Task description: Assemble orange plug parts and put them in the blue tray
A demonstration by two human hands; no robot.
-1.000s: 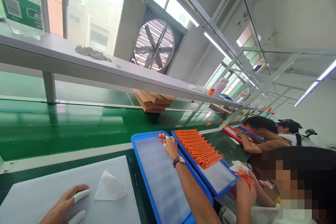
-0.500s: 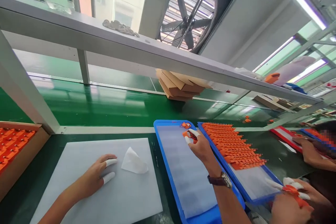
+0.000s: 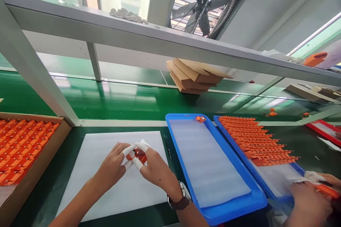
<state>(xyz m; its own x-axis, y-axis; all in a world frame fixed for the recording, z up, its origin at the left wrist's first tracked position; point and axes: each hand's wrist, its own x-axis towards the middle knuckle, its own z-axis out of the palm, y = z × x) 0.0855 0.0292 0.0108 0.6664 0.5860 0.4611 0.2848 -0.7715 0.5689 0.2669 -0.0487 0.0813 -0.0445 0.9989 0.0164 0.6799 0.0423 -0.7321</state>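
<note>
An orange part (image 3: 140, 154) with a dark piece on it is held between both hands above the white sheet (image 3: 106, 198). My left hand (image 3: 114, 163), with white finger covers, pinches its left side. My right hand (image 3: 153, 166), also with white finger covers and a watch at the wrist, grips its right side. Behind the fingers, a bit of white tissue (image 3: 144, 142) shows, mostly hidden. One more orange part (image 3: 199, 118) lies at the far end of the blue tray (image 3: 231, 211), which stands right of the sheet.
A cardboard box (image 3: 50, 149) of orange parts stands at left. Rows of orange parts (image 3: 255, 142) fill much of a second blue tray. At right, another person's hands (image 3: 311, 195) hold an orange piece. Thin dark tools (image 3: 167, 146) lie between sheet and tray. A shelf rail (image 3: 160, 44) crosses above.
My right hand has moved left from the blue tray to above the sheet, bringing the orange part. My left hand has lifted off the sheet and taken hold of it too. The view has shifted.
</note>
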